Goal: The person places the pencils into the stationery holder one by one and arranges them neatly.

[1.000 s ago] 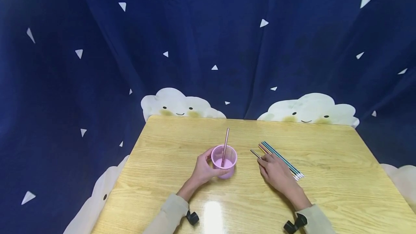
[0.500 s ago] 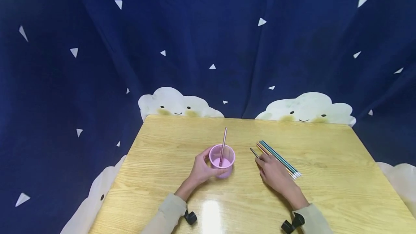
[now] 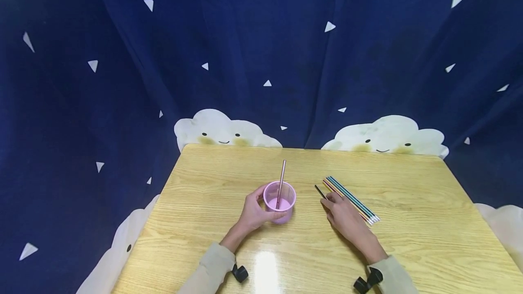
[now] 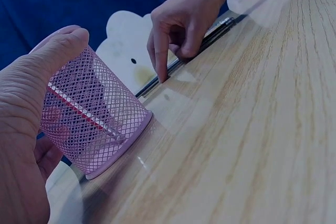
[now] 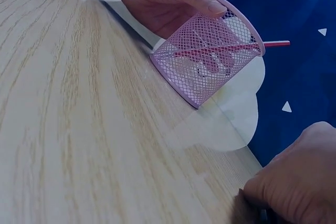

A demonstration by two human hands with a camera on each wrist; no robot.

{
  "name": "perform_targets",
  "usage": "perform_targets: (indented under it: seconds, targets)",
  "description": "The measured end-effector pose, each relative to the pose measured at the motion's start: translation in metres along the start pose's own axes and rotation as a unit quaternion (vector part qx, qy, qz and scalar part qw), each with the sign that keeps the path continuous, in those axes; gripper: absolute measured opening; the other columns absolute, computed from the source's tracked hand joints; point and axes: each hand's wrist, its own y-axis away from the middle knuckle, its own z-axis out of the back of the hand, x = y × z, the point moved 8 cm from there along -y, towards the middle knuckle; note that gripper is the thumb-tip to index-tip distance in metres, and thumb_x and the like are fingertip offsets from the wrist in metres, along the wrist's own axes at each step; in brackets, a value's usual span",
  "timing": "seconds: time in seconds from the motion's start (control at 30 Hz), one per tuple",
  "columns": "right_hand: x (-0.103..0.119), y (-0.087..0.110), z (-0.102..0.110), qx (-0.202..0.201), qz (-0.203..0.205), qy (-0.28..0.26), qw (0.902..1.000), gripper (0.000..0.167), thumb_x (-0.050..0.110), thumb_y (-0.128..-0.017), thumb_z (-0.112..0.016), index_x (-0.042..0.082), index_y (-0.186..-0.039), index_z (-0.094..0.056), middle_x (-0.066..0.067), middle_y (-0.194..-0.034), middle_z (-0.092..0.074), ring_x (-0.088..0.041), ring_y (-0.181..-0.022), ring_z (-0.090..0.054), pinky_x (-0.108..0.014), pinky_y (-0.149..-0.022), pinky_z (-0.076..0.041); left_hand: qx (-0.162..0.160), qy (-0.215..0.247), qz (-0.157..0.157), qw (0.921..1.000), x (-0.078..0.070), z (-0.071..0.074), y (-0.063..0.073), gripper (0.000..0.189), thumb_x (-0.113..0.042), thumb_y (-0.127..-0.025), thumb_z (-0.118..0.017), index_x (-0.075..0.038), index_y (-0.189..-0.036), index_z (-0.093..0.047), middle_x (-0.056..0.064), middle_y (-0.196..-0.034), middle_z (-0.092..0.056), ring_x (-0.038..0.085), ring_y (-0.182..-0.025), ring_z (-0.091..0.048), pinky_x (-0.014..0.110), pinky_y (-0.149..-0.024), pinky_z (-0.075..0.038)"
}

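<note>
My left hand (image 3: 257, 212) grips a pink mesh pen holder (image 4: 100, 114), thumb and fingers round its side. It stands upright on the table, with one red pencil (image 3: 281, 185) leaning in it and rising above the rim. My right hand (image 3: 345, 219) is low at the tabletop to the right, pinching a dark pencil (image 3: 320, 191) whose far end sticks out past the fingertips. In the left wrist view the right index finger (image 4: 161, 59) points down to the wood. Beside that hand lie several striped pencils (image 3: 353, 199) in a row, partly covered by it.
The wooden table (image 3: 229, 167) ends at the back against a dark blue curtain (image 3: 245, 58) printed with white triangles and smiling clouds. A bright light reflection (image 3: 266, 271) shows on the wood between the forearms.
The dark pencil at my right fingertips has turned slightly, its far end pointing more toward the table's back. My left hand and the pen holder keep their place; the head view shifted a little.
</note>
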Motion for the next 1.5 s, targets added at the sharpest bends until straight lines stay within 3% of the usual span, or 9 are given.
perform_targets:
  seconds: [0.3,0.5,0.67,0.8,0.93,1.03,1.17,1.27,1.5]
  targets:
    - [-0.002,0.0,-0.001,0.004,0.001,-0.01,0.9999,0.043,-0.002,-0.081,-0.075,-0.004,-0.124,-0.071,-0.02,-0.114,-0.066,-0.033,-0.095,-0.065,-0.049,-0.08,-0.056,0.004,0.01,0.001,0.9999,0.0,-0.001,0.0,0.081,0.003,-0.064,-0.093,0.008,-0.138,-0.059,0.029,-0.128,-0.068,0.055,-0.117,-0.061,0.071,-0.102,-0.046]
    - [-0.003,-0.001,0.002,-0.002,0.016,-0.012,0.9998,0.035,-0.003,-0.082,-0.076,-0.003,-0.117,-0.074,-0.021,-0.11,-0.066,-0.035,-0.091,-0.066,-0.049,-0.078,-0.057,0.006,0.008,-0.002,0.9999,-0.001,-0.001,-0.001,0.082,0.004,-0.064,-0.093,0.008,-0.139,-0.059,0.029,-0.13,-0.067,0.057,-0.119,-0.06,0.071,-0.103,-0.046]
    - [-0.003,-0.003,0.005,0.0,0.013,-0.024,0.9996,0.026,-0.004,-0.084,-0.075,-0.005,-0.11,-0.075,-0.021,-0.108,-0.068,-0.036,-0.093,-0.067,-0.049,-0.08,-0.06,-0.003,0.003,-0.006,1.0,0.016,-0.001,-0.001,0.083,0.007,-0.063,-0.093,0.006,-0.139,-0.06,0.028,-0.128,-0.068,0.055,-0.118,-0.061,0.072,-0.102,-0.047]
    - [-0.005,-0.003,0.004,0.014,0.002,-0.029,0.9995,0.031,-0.003,-0.085,-0.073,-0.007,-0.116,-0.074,-0.021,-0.113,-0.069,-0.037,-0.099,-0.068,-0.05,-0.085,-0.06,-0.01,-0.006,-0.005,0.9999,0.031,0.0,-0.002,0.086,0.005,-0.061,-0.095,-0.001,-0.14,-0.062,0.021,-0.127,-0.071,0.048,-0.115,-0.065,0.066,-0.1,-0.051]
    - [-0.006,-0.002,0.005,0.024,-0.001,-0.024,0.9994,0.034,-0.003,-0.085,-0.073,-0.005,-0.119,-0.074,-0.022,-0.117,-0.07,-0.038,-0.104,-0.068,-0.051,-0.089,-0.059,-0.009,0.002,-0.002,1.0,0.036,0.0,-0.002,0.087,0.002,-0.06,-0.097,-0.004,-0.14,-0.063,0.018,-0.126,-0.072,0.045,-0.115,-0.066,0.065,-0.099,-0.052]
    - [-0.006,-0.002,0.007,0.035,-0.001,-0.013,0.9993,0.036,-0.001,-0.085,-0.074,-0.003,-0.121,-0.074,-0.021,-0.12,-0.071,-0.038,-0.107,-0.068,-0.052,-0.091,-0.059,-0.007,0.007,0.002,1.0,0.034,0.0,-0.002,0.086,0.004,-0.06,-0.096,0.001,-0.14,-0.062,0.022,-0.127,-0.071,0.049,-0.116,-0.065,0.068,-0.1,-0.05]
    - [-0.004,-0.002,0.015,0.054,0.004,-0.01,0.9985,0.039,0.0,-0.087,-0.074,-0.001,-0.126,-0.072,-0.022,-0.124,-0.07,-0.039,-0.109,-0.067,-0.052,-0.092,-0.058,-0.003,0.008,0.0,1.0,0.014,-0.001,-0.001,0.083,0.006,-0.062,-0.094,0.007,-0.138,-0.06,0.028,-0.126,-0.069,0.052,-0.115,-0.064,0.067,-0.101,-0.051]
    - [0.0,-0.003,0.026,0.043,0.019,-0.028,0.9985,0.04,-0.005,-0.086,-0.072,-0.002,-0.126,-0.072,-0.025,-0.125,-0.07,-0.042,-0.11,-0.067,-0.056,-0.091,-0.057,-0.002,0.009,-0.006,0.9999,-0.001,0.0,-0.001,0.082,0.006,-0.063,-0.094,0.008,-0.137,-0.061,0.029,-0.126,-0.069,0.051,-0.115,-0.065,0.064,-0.1,-0.052]
    - [0.003,-0.006,0.043,0.018,0.033,-0.104,0.9938,0.045,-0.016,-0.082,-0.068,-0.002,-0.124,-0.072,-0.026,-0.122,-0.07,-0.043,-0.11,-0.067,-0.059,-0.09,-0.057,-0.004,0.007,-0.007,0.9999,0.0,-0.001,-0.001,0.081,0.006,-0.063,-0.094,0.008,-0.137,-0.061,0.028,-0.125,-0.069,0.052,-0.114,-0.064,0.065,-0.099,-0.052]
